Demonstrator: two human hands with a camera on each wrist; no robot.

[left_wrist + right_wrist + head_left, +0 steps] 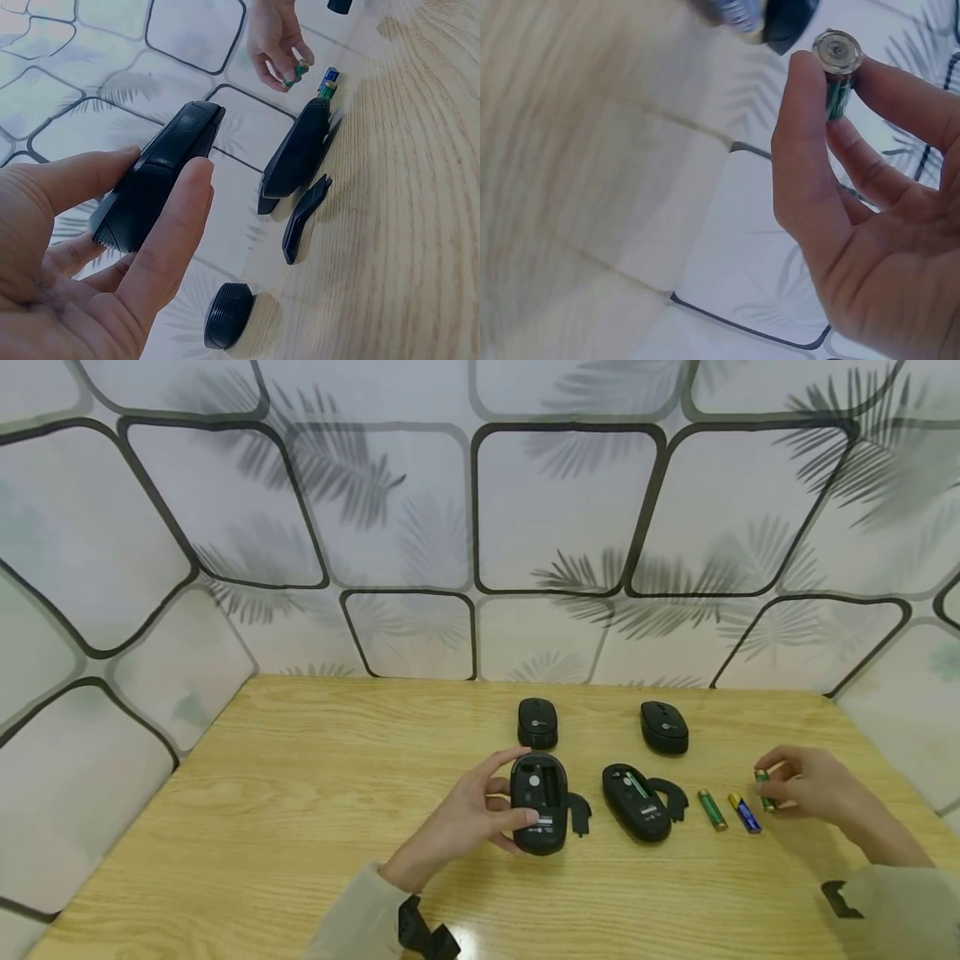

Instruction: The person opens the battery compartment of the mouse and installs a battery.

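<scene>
My left hand (474,806) grips a black computer mouse (552,810), its underside up and its battery slot open with a dark, bare bay. Thumb and fingers hold that mouse (161,165) by its sides, raised off the table in the left wrist view. A loose battery cover (580,815) lies close at its right. Over at the right, my right hand (813,787) pinches a green battery (838,56) between thumb and fingertips, one flat end showing in the right wrist view. Nearby lie another green battery (712,810) and a blue-and-yellow battery (745,814).
A second mouse (637,806) lies underside up, a battery in its open slot, with its cover (672,798) beside it. Two more black mice (537,723) stand upright farther back. The wooden table (300,793) ends at a patterned backdrop (547,510).
</scene>
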